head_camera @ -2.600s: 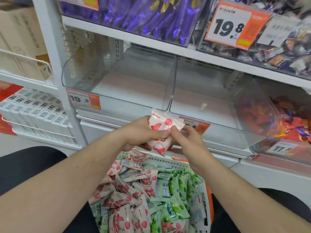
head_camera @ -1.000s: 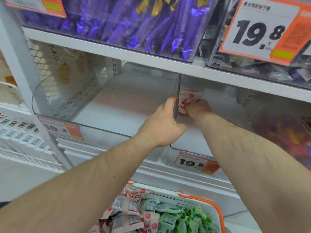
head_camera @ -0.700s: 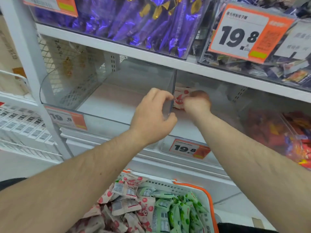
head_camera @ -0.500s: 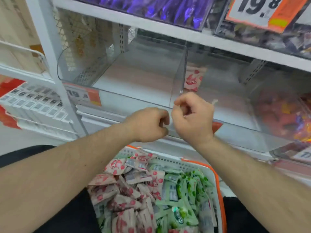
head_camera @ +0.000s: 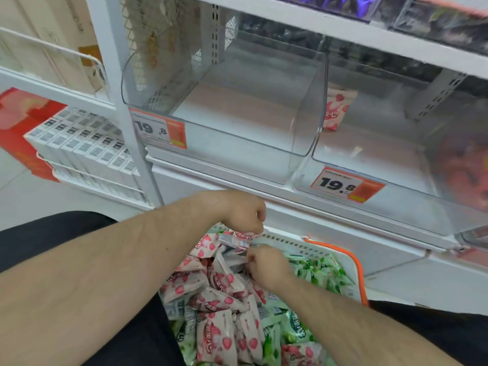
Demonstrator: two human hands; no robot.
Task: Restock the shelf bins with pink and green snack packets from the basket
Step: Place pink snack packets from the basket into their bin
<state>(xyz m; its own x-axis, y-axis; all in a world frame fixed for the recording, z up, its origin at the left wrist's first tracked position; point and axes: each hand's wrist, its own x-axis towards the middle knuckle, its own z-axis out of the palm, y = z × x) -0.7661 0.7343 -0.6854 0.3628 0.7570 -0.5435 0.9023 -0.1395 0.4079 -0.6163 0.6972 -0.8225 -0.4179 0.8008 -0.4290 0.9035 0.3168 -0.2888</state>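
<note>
A white basket (head_camera: 311,247) with an orange handle sits below the shelf, holding several pink strawberry packets (head_camera: 211,299) on the left and green packets (head_camera: 322,273) on the right. My left hand (head_camera: 243,215) is curled over the far end of the pile and pinches the top pink packet (head_camera: 239,237). Just below it, my right hand (head_camera: 268,266) grips the edge of a pink packet (head_camera: 232,260) with curled fingers. One pink packet (head_camera: 338,109) stands upright at the back of the right clear bin (head_camera: 396,165). The left clear bin (head_camera: 237,120) holds nothing.
Orange-and-white 19.8 price tags (head_camera: 346,184) are fixed to both bin fronts. White barcoded boxes (head_camera: 87,143) and a red box (head_camera: 18,122) fill the lower left shelf. Purple packets (head_camera: 330,1) lie on the shelf above. Red-orange snacks (head_camera: 467,167) fill the bin at far right.
Both hands left the pink packet standing in the right bin, drew back from the shelf and dropped into the basket, where they now take hold of pink packets. The view tilted downward.
</note>
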